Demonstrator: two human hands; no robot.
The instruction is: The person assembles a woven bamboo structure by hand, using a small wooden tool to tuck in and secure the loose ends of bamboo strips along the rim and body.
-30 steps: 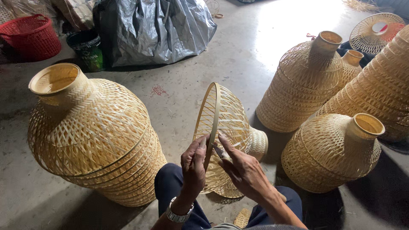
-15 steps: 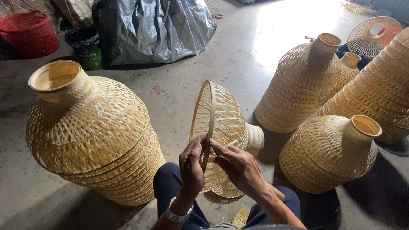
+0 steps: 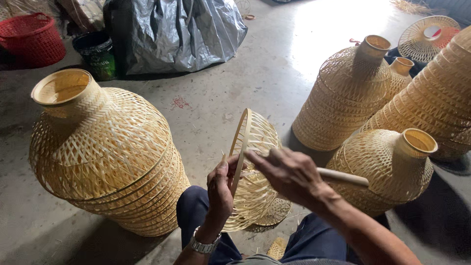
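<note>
Head view: left hand [image 3: 221,189] pinches the shade [image 3: 252,172] rim, held over the lap. Right hand [image 3: 289,174] closes around a tool [image 3: 343,176]. Advise steady rim grip, short controlled strokes.

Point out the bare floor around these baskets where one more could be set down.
Widest bare floor: between the grey sheet, the left stack and the right baskets. Crowded on the right, baskets touching, and at the knees, where left hand and right hand work a basket.
</note>
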